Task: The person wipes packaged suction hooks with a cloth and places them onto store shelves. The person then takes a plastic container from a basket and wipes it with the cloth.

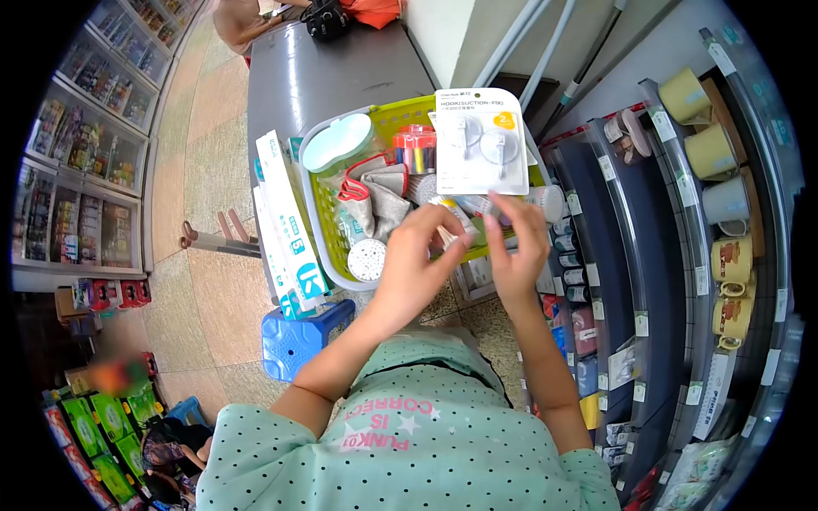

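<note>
My left hand (419, 262) is over the near edge of a green and white plastic basket (313, 223), thumb and fingertips drawn together around something small and pale that I cannot make out. Apart from it, my right hand (520, 249) has its fingers spread, fingertips just below a carded pack of suction hooks (481, 143) lying on the basket's right side. Inside the basket are a light blue lidded box (338, 141), grey cloths with red edging (385, 198), a red-topped box of coloured thread (415, 148) and a round white perforated lid (366, 259).
The basket stands on a grey table (332, 81), with long white-and-teal boxes (290, 226) along its left side. A blue stool (298, 341) is on the floor below. Shelves with mugs (724, 204) line the right. A person (243, 30) sits beyond the table.
</note>
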### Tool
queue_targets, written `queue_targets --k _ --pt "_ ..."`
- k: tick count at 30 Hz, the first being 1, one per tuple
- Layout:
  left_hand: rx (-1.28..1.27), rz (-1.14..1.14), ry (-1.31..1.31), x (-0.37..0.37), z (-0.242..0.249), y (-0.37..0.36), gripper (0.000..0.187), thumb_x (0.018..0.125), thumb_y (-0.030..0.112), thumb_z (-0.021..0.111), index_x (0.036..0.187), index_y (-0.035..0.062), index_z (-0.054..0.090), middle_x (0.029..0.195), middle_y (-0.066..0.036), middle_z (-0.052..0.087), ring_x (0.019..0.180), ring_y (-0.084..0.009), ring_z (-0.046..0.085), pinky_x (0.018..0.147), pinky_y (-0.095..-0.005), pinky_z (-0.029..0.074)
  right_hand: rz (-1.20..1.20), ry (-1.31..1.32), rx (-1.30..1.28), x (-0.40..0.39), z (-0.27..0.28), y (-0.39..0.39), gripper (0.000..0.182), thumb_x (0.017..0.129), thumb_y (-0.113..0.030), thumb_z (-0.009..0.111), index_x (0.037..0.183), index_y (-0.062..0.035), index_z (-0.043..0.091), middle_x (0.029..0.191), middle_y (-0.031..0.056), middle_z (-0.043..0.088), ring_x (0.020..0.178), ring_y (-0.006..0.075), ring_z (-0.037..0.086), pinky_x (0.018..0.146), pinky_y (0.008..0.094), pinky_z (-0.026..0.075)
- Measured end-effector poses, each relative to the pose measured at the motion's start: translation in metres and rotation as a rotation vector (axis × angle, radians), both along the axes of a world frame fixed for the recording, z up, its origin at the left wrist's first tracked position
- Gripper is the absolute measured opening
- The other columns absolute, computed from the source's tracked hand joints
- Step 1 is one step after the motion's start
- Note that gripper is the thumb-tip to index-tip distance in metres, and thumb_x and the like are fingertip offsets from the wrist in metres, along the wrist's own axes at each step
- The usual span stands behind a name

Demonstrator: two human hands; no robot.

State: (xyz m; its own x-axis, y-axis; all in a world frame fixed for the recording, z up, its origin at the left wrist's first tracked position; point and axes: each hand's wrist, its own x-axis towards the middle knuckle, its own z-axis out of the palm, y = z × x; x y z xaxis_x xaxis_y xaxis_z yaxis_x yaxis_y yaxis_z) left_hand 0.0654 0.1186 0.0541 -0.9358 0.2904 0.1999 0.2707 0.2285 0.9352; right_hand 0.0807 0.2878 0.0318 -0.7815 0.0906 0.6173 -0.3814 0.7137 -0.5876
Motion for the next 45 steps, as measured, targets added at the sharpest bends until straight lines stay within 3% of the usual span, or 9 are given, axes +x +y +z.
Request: queue_targets --k 2,5,6,10,22,28,31,37,45 --pt "0.003 0.048 0.006 -0.008 -0.001 -0.009 0.009 0.085 0.009 0.068 0.09 0.0032 0.063 0.084 -0.001 0.062 0.071 -0.0098 0.051 0.058 -0.0255 0.039 -0.165 0.042 0.078 -0.013 -0.001 0.004 0.025 0.086 -0.008 0.066 0.111 -0.004 0.066 0.102 0.0103 0.067 0.094 0.024 0.06 0.08 0.0386 0.05" --pt "-0.023 0.084 0.022 -0.018 -0.004 -0.019 0.01 0.086 0.009 0.069 0.092 0.0034 0.064 0.085 0.0 0.064 0.072 -0.0088 0.052 0.057 -0.0245 0.039 -0.353 -0.199 -0.175 -0.027 0.002 0.015 0.029 0.087 -0.008 0.067 0.116 -0.0042 0.064 0.104 0.0098 0.066 0.094 0.017 0.06 0.067 0.032 0.051" --pt "-0.024 0.085 0.016 -0.019 -0.006 -0.021 0.01 0.086 0.01 0.068 0.092 0.0036 0.064 0.085 0.001 0.064 0.072 -0.0086 0.051 0.056 -0.0243 0.039 -0.353 -0.149 -0.114 -0.032 -0.004 0.025 0.034 0.088 -0.009 0.067 0.121 -0.0046 0.061 0.097 0.0089 0.067 0.083 0.0121 0.062 0.057 0.0272 0.05" --pt "-0.023 0.079 0.004 -0.023 -0.009 -0.022 0.01 0.086 0.01 0.068 0.092 0.0038 0.064 0.085 0.001 0.064 0.07 -0.0078 0.051 0.055 -0.0239 0.038 -0.385 -0.291 -0.268 -0.046 -0.008 0.039 0.034 0.088 -0.011 0.069 0.12 -0.0009 0.062 0.076 0.0065 0.067 0.06 0.0117 0.061 0.056 0.027 0.048" --pt "0.032 -0.019 -0.091 -0.027 -0.009 -0.029 0.011 0.086 0.01 0.068 0.094 0.0039 0.064 0.086 0.003 0.064 0.068 -0.0065 0.048 0.054 -0.0225 0.034 -0.181 -0.64 -0.768 -0.048 0.001 0.045 0.036 0.082 -0.006 0.075 0.113 0.0063 0.062 0.073 0.0039 0.067 0.053 0.0063 0.057 0.047 0.0189 0.038" --pt "0.115 -0.091 -0.164 -0.03 -0.009 -0.037 0.012 0.087 0.011 0.067 0.096 0.0041 0.064 0.089 0.003 0.064 0.074 -0.0061 0.05 0.059 -0.0226 0.037 -0.106 -0.577 -0.929 -0.038 -0.003 0.046 0.035 0.081 -0.004 0.075 0.111 0.0059 0.06 0.071 0.0011 0.064 0.053 0.0033 0.051 0.046 0.0175 0.033" --pt "0.112 -0.034 -0.171 -0.03 -0.007 -0.04 0.017 0.087 0.01 0.067 0.1 0.0002 0.062 0.09 -0.005 0.066 0.071 -0.0116 0.054 0.061 -0.027 0.045 -0.108 -0.509 -0.959 -0.028 -0.002 0.044 0.035 0.081 -0.002 0.074 0.113 0.0055 0.059 0.073 0.0014 0.064 0.051 0.0029 0.049 0.046 0.0167 0.031" --pt "0.28 -0.066 -0.247 -0.034 -0.005 -0.042 0.028 0.093 0.011 0.064 0.117 -0.0011 0.058 0.094 0.0 0.063 0.081 -0.0056 0.054 0.072 -0.0231 0.046 0.04 -0.411 -1.028 0.0 0.014 0.035 0.034 0.08 -0.001 0.074 0.111 0.0045 0.059 0.076 0.0019 0.064 0.049 0.003 0.047 0.043 0.0161 0.031" --pt "0.512 -0.173 -0.34 -0.031 -0.013 -0.059 0.021 0.088 0.001 0.069 0.106 0.0001 0.059 0.079 0.004 0.062 0.068 -0.0008 0.053 0.063 -0.0168 0.042 0.13 -0.441 -1.012 0.016 0.011 0.01 0.033 0.078 -0.006 0.079 0.105 0.0009 0.061 0.075 0.0025 0.065 0.047 0.0039 0.048 0.041 0.0162 0.033"
